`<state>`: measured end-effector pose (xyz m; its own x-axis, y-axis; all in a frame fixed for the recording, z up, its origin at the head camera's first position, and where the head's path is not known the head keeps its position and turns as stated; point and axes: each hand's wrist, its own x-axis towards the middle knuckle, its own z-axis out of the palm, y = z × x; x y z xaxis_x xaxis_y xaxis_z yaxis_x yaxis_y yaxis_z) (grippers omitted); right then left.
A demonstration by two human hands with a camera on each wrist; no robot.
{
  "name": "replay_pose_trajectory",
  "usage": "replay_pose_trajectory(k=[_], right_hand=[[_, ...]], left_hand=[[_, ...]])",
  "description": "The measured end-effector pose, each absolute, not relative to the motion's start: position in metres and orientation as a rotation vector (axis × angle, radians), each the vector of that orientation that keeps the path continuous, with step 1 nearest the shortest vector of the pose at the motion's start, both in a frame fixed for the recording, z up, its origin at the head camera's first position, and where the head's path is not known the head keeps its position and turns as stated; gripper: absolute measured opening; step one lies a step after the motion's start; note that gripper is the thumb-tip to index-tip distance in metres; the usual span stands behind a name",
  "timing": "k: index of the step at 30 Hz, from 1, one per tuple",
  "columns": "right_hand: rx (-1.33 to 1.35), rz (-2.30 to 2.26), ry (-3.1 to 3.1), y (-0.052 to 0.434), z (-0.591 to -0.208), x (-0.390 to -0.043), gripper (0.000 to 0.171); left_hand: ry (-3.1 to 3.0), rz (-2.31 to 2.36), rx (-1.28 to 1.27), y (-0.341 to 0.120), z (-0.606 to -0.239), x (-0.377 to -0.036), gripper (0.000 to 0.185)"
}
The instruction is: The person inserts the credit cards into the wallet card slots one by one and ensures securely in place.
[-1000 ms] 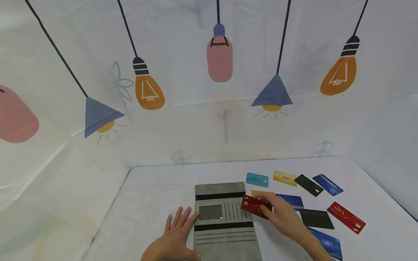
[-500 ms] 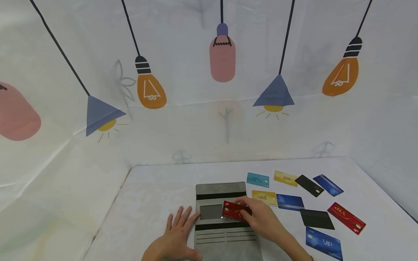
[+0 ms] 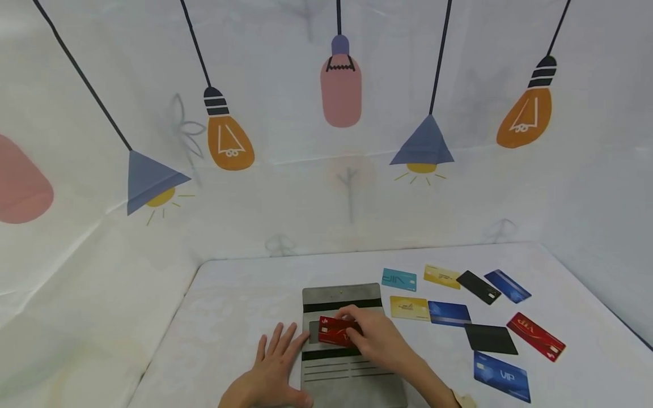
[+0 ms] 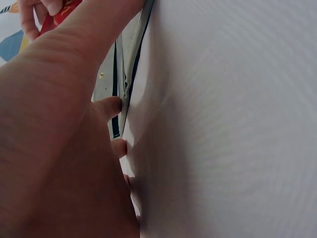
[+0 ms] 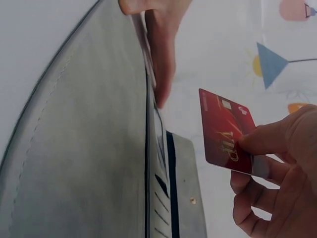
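Red card (image 3: 334, 331): gold lettering, pinched between thumb and fingers (image 5: 257, 141) of my right hand (image 3: 374, 340), held just above the middle of the open wallet, over its clear window pocket. In the right wrist view it stands clear of the wallet surface, not yet in any slot.

Grey wallet (image 3: 347, 374): lies unfolded flat on the desk (image 3: 240, 294), near centre, with two dark bands across it and rows of card slots toward the near end.

Left hand (image 3: 267, 374): palm down on the desk, fingers straight and spread a little, the fingertips pressing the wallet's left edge; it holds nothing.

Loose cards on the desk, right of the wallet, all lying flat:
- teal card (image 3: 399, 279), far row, nearest the wallet;
- yellow card (image 3: 443, 276), black card (image 3: 478, 287) and blue card (image 3: 507, 286), far row, running rightward;
- second yellow card (image 3: 410, 307) and second blue card (image 3: 449, 313), middle row, side by side;
- second black card (image 3: 491, 339);
- second red card (image 3: 535, 336), far right;
- blue VIP card (image 3: 502, 376), nearest.
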<state>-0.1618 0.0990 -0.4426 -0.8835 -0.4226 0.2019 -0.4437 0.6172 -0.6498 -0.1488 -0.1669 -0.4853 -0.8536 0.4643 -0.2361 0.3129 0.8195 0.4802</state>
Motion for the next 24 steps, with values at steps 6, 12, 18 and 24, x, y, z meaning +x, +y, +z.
replay_pose_trajectory(k=[6, 12, 18, 24], right_hand=[[0.818, 1.098, -2.782, 0.088, -0.446, -0.164, 0.027], [0.852, 1.045, -2.819, 0.081, -0.451, -0.163, 0.027], [0.907, 1.038, -2.871, 0.076, -0.459, -0.162, 0.028], [0.931, 1.043, -2.9, 0.074, -0.464, -0.161, 0.029]], left_hand=[[2.645, 0.61, 0.556, -0.165, -0.484, -0.151, 0.118], [2.615, 0.646, 0.545, -0.167, -0.484, -0.153, 0.119], [2.615, 0.635, 0.554, -0.167, -0.483, -0.152, 0.12], [2.635, 0.624, 0.567, -0.167, -0.483, -0.15, 0.118]])
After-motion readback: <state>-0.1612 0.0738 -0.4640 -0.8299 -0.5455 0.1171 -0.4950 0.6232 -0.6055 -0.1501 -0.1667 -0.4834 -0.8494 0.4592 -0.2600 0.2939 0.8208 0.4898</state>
